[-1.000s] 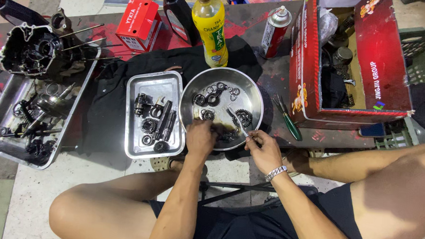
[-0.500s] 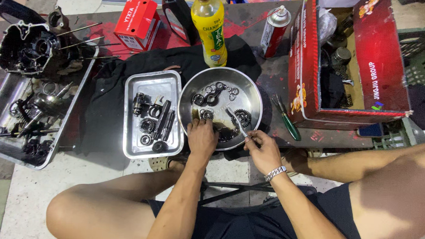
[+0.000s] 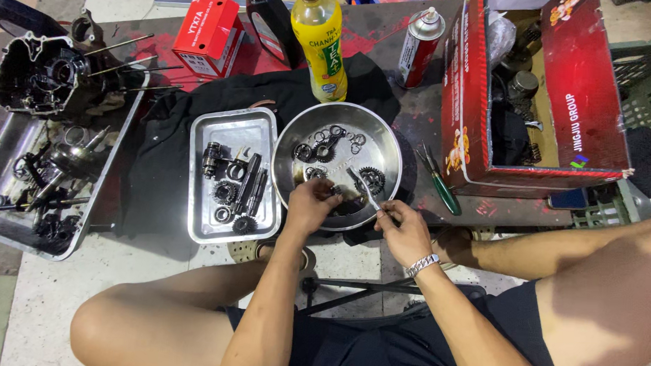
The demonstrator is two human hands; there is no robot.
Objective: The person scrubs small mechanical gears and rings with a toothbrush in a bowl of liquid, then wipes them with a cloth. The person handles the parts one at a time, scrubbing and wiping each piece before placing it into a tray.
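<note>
A round steel bowl holds several dark gears and rings in oily liquid. My left hand reaches over the bowl's near rim and pinches a small dark part between its fingertips. My right hand sits at the near right rim and grips a thin metal-handled brush whose tip points into the bowl. A rectangular steel tray just left of the bowl carries gears and shafts.
A black cloth lies under the tray and bowl. A larger tray with an engine case is at far left. Behind stand a red box, a yellow bottle, a spray can. A red carton and a green-handled screwdriver are at right.
My left hand dipped into the bowl's near side, then lifted slightly with a small dark part pinched in its fingers. My right hand with the brush stayed almost still.
</note>
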